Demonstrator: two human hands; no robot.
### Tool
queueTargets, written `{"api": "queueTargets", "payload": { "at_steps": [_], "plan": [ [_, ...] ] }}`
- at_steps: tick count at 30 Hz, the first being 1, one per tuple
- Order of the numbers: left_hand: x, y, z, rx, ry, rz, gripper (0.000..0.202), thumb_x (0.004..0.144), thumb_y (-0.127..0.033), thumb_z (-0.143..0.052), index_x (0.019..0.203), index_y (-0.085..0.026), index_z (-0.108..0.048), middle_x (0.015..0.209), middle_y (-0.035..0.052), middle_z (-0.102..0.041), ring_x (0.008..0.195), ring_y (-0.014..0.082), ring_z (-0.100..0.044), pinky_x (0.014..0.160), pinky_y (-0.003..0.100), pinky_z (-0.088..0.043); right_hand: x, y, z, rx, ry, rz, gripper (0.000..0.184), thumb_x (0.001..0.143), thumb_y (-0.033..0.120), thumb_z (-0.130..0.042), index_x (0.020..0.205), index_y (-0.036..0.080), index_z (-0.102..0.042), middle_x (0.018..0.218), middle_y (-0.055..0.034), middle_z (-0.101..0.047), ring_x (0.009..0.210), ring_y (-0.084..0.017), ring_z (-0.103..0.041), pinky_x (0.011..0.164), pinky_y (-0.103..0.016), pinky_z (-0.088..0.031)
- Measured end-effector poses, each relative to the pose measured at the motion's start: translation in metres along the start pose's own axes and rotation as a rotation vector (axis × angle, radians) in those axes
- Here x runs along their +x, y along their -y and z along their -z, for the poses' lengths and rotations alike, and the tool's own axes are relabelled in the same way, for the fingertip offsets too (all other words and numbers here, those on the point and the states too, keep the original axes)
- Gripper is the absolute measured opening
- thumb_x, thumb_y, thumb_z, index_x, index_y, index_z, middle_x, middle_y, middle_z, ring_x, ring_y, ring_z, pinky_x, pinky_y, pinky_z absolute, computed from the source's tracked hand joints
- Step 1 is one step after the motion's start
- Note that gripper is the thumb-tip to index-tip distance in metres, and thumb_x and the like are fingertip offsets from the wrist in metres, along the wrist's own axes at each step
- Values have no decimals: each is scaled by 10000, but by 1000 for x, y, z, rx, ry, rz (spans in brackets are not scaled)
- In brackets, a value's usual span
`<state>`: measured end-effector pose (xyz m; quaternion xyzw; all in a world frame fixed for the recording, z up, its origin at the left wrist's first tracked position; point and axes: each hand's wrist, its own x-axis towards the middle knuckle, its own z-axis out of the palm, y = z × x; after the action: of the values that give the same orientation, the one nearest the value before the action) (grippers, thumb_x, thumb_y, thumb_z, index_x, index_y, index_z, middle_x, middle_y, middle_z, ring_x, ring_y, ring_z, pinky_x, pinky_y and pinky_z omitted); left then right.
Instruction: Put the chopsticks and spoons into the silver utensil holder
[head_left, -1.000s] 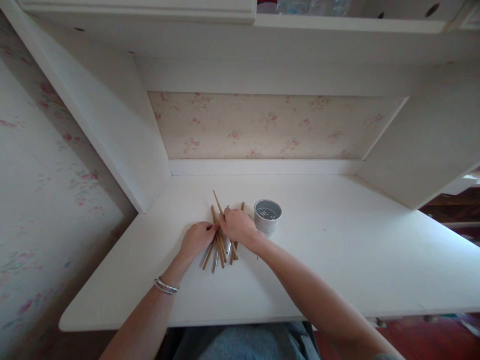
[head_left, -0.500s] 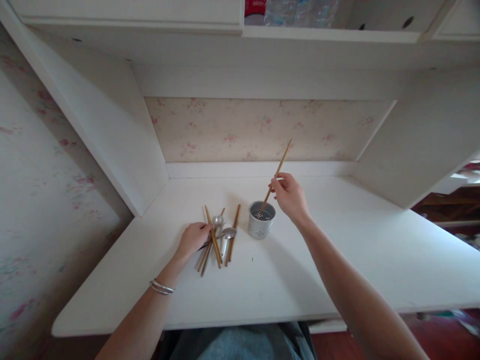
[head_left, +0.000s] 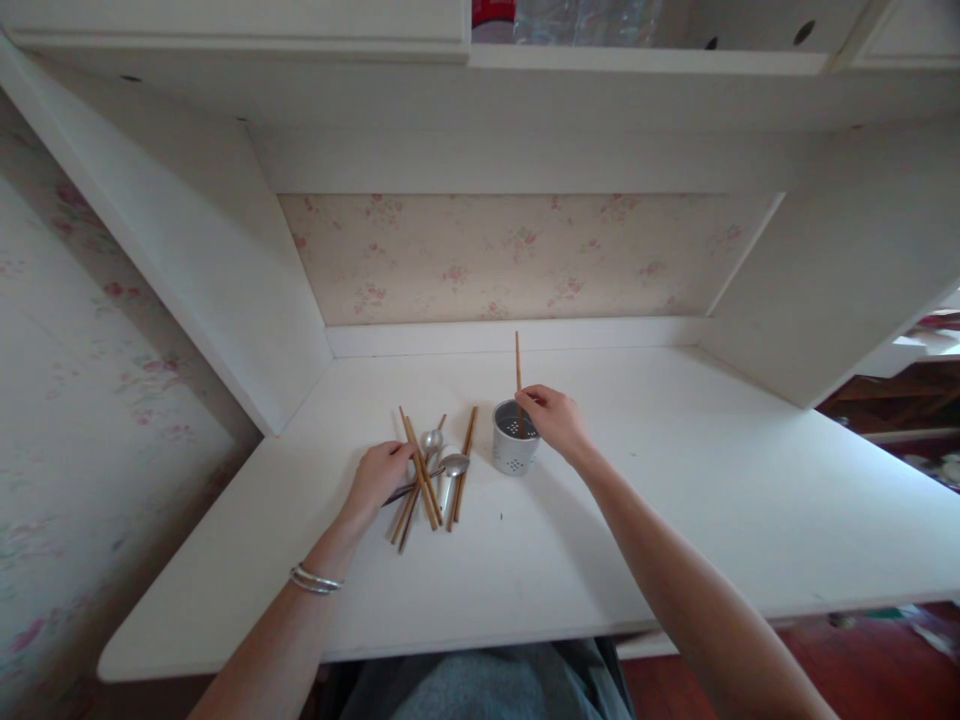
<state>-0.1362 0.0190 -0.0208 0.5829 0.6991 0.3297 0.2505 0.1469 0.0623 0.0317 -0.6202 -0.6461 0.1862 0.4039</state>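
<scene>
My right hand (head_left: 553, 418) pinches one wooden chopstick (head_left: 517, 362), which stands nearly upright with its lower end inside a light grey perforated utensil holder (head_left: 514, 455). On the left, my left hand (head_left: 381, 472) has its fingertips closed on wooden chopsticks (head_left: 422, 470) at the top of a loose pile. Two metal spoons lie in that pile, one with its bowl (head_left: 454, 464) toward the holder and another bowl (head_left: 432, 440) farther back. More chopsticks (head_left: 465, 465) lie at the pile's right side. A dark handle (head_left: 399, 493) shows partly under my left hand.
Everything rests on a white desk (head_left: 675, 500) with side panels and a low back ledge. An overhead cabinet (head_left: 240, 30) holds clear plastic bottles (head_left: 585, 20) in its open part. A tiny dark speck (head_left: 501, 517) lies in front of the holder.
My right hand has moved down and left, and its chopstick has gone from slanted to nearly upright, deeper in the holder. The chopsticks by my left hand have spread slightly.
</scene>
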Motion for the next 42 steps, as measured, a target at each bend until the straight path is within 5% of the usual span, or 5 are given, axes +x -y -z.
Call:
{"api": "queueTargets", "payload": {
  "at_steps": [8, 15, 21, 28, 42],
  "plan": [
    [-2, -22, 16, -253, -143, -77, 392, 788, -526, -486, 742, -169, -642, 637, 8, -595, 633, 158, -533, 571, 242, -378, 0, -1, 2, 9, 28, -3, 262, 800, 429, -541, 819, 247, -729, 827, -32, -723, 745, -193, -645, 672, -304, -451],
    [2, -106, 30, -341, -115, -325, 365, 798, -512, -512, 798, -173, -648, 640, -2, -591, 615, 130, -527, 564, 226, -379, -7, -2, 7, 191, 19, -13, 342, 798, 501, -536, 928, 231, -700, 931, -53, -708, 796, -199, -641, 706, -319, -478],
    [28, -161, -1, -242, -137, -465, 397, 835, -502, -466, 830, -157, -661, 740, 36, -664, 667, 139, -575, 612, 235, -406, -29, -14, 5, 410, -7, -10, 426, 828, 534, -495, 1092, 217, -599, 1075, -71, -648, 965, -206, -598, 841, -359, -463],
    [54, -162, -37, -78, -219, -505, 386, 872, -454, -428, 839, -157, -672, 834, 57, -691, 755, 156, -602, 699, 259, -417, -52, -31, 0, 583, 108, 0, 480, 827, 491, -543, 1236, 250, -473, 1252, -78, -547, 1131, -226, -517, 938, -404, -440],
    [42, -147, -61, -3, -119, -549, 360, 881, -432, -428, 867, -163, -666, 873, 64, -681, 782, 161, -603, 733, 265, -435, -53, -36, -6, 561, 127, 61, 564, 779, 439, -634, 1268, 264, -415, 1307, -78, -496, 1167, -231, -492, 940, -416, -439]
  ]
}}
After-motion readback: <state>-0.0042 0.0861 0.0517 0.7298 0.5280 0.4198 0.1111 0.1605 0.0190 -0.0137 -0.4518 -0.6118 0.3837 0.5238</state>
